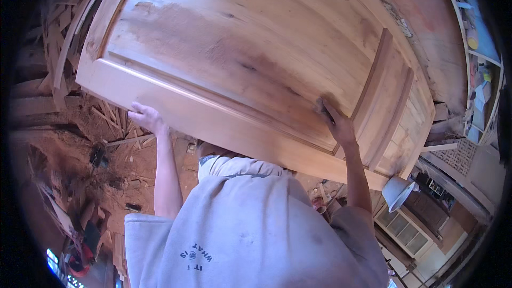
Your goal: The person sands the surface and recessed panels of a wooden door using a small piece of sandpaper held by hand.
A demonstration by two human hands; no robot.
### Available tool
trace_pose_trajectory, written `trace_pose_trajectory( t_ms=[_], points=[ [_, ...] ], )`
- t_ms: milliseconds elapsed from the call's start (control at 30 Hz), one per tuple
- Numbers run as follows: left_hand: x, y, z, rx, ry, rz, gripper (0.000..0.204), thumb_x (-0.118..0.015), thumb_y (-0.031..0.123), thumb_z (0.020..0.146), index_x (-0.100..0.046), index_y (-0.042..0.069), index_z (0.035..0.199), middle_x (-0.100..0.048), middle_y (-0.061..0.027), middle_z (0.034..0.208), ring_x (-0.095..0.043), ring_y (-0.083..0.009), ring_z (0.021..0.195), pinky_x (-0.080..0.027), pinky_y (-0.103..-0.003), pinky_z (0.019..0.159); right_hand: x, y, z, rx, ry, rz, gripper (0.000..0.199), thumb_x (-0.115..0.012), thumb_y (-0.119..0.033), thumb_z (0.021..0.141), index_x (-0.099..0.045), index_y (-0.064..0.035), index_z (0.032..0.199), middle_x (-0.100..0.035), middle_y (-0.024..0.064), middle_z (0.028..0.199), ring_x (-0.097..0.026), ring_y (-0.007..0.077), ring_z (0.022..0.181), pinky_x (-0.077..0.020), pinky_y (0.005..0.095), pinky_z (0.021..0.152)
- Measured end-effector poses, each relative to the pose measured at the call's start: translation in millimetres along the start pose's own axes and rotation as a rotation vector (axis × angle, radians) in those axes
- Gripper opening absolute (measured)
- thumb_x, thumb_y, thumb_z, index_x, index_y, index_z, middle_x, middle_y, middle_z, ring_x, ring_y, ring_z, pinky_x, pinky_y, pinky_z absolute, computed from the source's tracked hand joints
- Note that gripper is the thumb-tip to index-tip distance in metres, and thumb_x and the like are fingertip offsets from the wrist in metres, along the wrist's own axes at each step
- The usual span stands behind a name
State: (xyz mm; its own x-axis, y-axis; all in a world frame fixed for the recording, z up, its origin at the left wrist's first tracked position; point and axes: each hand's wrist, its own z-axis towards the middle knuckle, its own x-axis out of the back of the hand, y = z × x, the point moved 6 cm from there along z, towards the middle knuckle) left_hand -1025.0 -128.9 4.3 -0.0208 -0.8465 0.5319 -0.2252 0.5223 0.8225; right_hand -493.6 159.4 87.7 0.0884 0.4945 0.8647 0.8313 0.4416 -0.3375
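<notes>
door panel (250, 48) | left hand (146, 118) gripping near edge | right hand (335, 122) pressing face

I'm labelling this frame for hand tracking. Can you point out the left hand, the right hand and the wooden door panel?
left hand (148, 118), head view, on the back of the hand at the panel's lower edge.
right hand (337, 125), head view, on the back of the hand pressing the surface.
wooden door panel (240, 37), head view, on its flat central board.
</notes>
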Motion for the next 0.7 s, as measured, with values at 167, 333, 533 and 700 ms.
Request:
trace_pose_trajectory(
  t_ms=[167, 333, 533, 700],
  points=[
    [-1.1, 13.2, -7.5, 0.017, 0.046, 0.06, 0.063, -0.03, 0.036, 0.11, -0.027, -0.018, 0.142, -0.041, -0.0386, 0.14, -0.05, -0.0423, 0.129, -0.042, -0.047, 0.11, -22.3, -68.3, 47.8, 0.037, -0.023, -0.161, 0.052, -0.065, -0.032, 0.097, -0.051, -0.0189, 0.146, -0.067, 0.0204, 0.12, -0.07, 0.0363, 0.093, -0.0566, 0.044, 0.08],
    [-0.6, -1.7, 1.7, -0.099, 0.137, 0.054, 0.062, -0.031, 0.034, 0.109, -0.028, -0.02, 0.141, -0.04, -0.0394, 0.141, -0.045, -0.0463, 0.132, -0.039, -0.048, 0.113, -28.2, -168.4, 103.4, 0.125, 0.036, -0.113, 0.05, -0.06, -0.036, 0.099, -0.052, -0.0192, 0.145, -0.068, 0.0217, 0.116, -0.068, 0.0388, 0.095, -0.0547, 0.0476, 0.08],
    [-0.4, 4.2, -5.9, -0.044, 0.115, 0.022, 0.061, -0.032, 0.031, 0.109, -0.029, -0.021, 0.141, -0.037, -0.0396, 0.144, -0.04, -0.0475, 0.136, -0.032, -0.048, 0.117, -28.9, -242.0, 156.8, 0.195, 0.024, -0.026, 0.048, -0.061, -0.034, 0.099, -0.055, -0.0157, 0.142, -0.068, 0.0212, 0.11, -0.066, 0.0392, 0.099, -0.0525, 0.0484, 0.084],
    [4.1, 6.7, -8.3, -0.053, 0.115, 0.009, 0.058, -0.034, 0.03, 0.109, -0.028, -0.017, 0.143, -0.034, -0.038, 0.146, -0.038, -0.0467, 0.137, -0.028, -0.05, 0.118, -35.1, -295.6, 192.3, 0.239, -0.028, -0.092, 0.048, -0.056, -0.039, 0.101, -0.055, -0.0159, 0.143, -0.067, 0.0196, 0.106, -0.067, 0.0391, 0.092, -0.0529, 0.0504, 0.082]
  ],
)
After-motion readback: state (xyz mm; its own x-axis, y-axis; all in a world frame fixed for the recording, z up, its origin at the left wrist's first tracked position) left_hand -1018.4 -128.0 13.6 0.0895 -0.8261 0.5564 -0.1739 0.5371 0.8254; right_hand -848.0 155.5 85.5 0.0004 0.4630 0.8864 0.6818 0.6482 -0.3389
